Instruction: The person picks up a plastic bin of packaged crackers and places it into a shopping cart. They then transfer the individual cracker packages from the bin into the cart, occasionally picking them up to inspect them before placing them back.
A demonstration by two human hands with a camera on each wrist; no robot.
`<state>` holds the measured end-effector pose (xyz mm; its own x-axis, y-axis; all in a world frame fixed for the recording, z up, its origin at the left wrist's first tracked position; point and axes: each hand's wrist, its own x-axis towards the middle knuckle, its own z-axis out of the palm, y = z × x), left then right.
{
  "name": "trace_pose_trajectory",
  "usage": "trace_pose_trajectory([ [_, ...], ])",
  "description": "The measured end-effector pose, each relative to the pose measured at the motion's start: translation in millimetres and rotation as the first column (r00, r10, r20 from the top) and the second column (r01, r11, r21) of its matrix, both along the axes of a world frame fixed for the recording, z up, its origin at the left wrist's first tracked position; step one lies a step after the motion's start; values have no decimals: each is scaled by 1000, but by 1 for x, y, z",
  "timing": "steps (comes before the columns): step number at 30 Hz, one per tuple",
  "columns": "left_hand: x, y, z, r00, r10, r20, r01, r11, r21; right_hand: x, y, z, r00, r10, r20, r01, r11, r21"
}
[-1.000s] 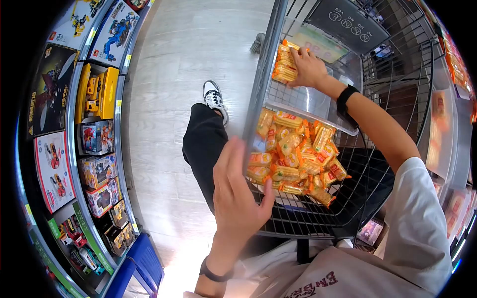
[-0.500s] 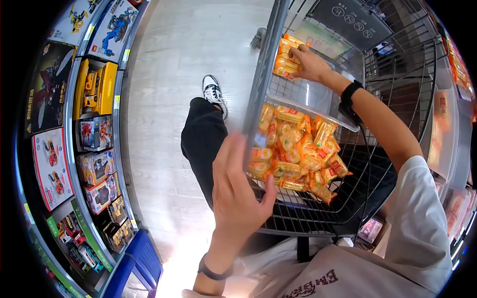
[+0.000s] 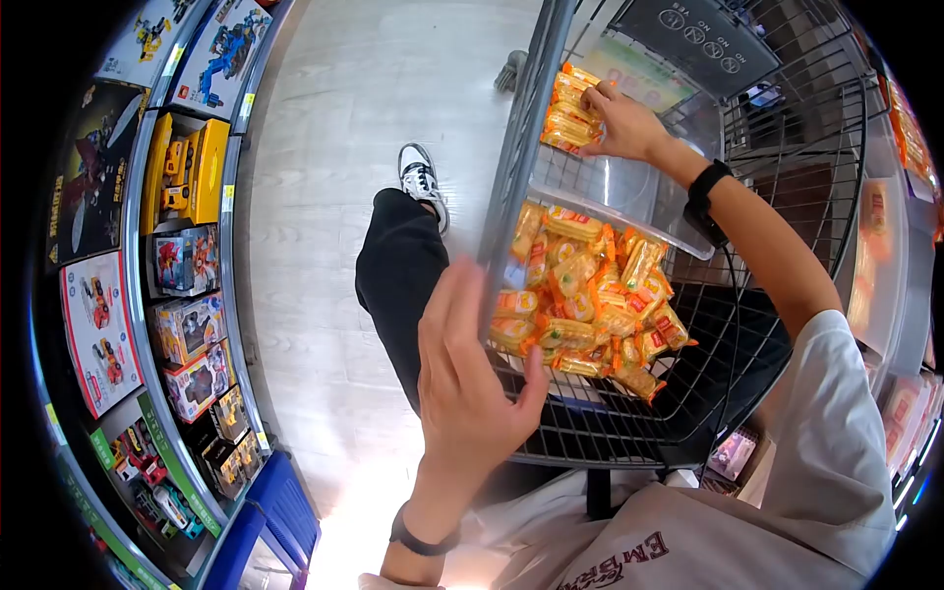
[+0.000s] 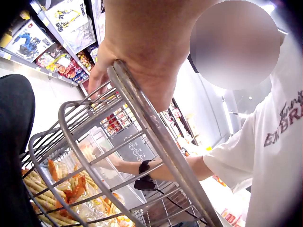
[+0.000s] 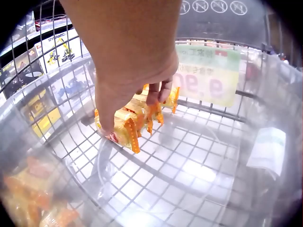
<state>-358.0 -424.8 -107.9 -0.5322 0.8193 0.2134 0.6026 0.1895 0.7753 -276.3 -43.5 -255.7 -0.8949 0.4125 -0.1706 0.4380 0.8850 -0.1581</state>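
My right hand (image 3: 627, 123) reaches into a clear plastic bin (image 3: 678, 241) inside the shopping cart. Its thumb and curled fingers grip the near packs in a row of orange-and-yellow wrapped snack packs (image 5: 125, 125), lined up in the bin's far-left corner. The palm hides part of the row. At the cart's left side, my left hand (image 3: 472, 379) rests against the metal rim (image 4: 142, 104), fingers extended and thumb spread. Beside the bin, nearer my body, a loose heap of the same snack packs (image 3: 590, 295) lies in the cart.
A price sign (image 5: 208, 78) shows through the bin's far wall, and a white label (image 5: 267, 149) is on its side. Shelves of boxed toys (image 3: 192, 265) line the left. Clear tubs of packaged goods (image 3: 870, 256) stand right. A cable (image 3: 726, 344) hangs from the right wristband.
My right hand has shifted slightly right along the row, its fingers more curled around the packs. My left hand stays at the cart rim.
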Motion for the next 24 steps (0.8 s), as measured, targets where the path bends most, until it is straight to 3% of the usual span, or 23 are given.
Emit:
trace_pose_trajectory([
  [2,0,0,0,1000,-4,-3,4,1000,5,2,12,-1,998,54,-43,-54,999,-1],
  [3,0,1,0,1000,-2,-1,2,1000,8,2,23,-2,966,-188,-175,168,978,-123],
  [4,0,1,0,1000,-3,0,3,1000,9,1,36,-5,863,-426,-270,357,894,-271],
  [5,0,1,0,1000,-6,2,6,1000,7,-1,47,-10,864,-425,-270,355,894,-272],
  [6,0,0,1,1000,-9,1,9,1000,8,0,59,-17,688,-718,-107,563,620,-546],
  [7,0,1,2,1000,-12,-9,12,1000,5,2,64,-19,450,-882,137,663,227,-713],
  [8,0,2,2,1000,-15,-20,15,1000,1,4,65,-24,445,-886,132,664,228,-712],
  [10,-1,3,1,1000,-19,-23,19,1000,8,0,61,-40,375,-911,172,546,67,-835],
  [14,0,0,0,1000,-15,-19,15,1000,6,-7,64,-63,459,-874,159,425,59,-904],
  [17,-1,2,1,999,-20,-44,21,1000,15,-21,48,-34,458,-878,136,521,141,-842],
  [19,0,2,2,999,-20,-35,21,1000,8,-24,42,-8,418,-895,158,746,239,-622],
  [20,0,2,2,999,-21,-26,21,1000,6,-22,38,12,405,-900,162,754,228,-616],
  [22,2,2,0,1000,-25,5,25,999,21,-15,27,67,815,-576,65,507,653,-562],
  [24,2,3,-1,999,-26,34,25,999,38,-12,-4,137,887,-434,159,442,696,-566],
])
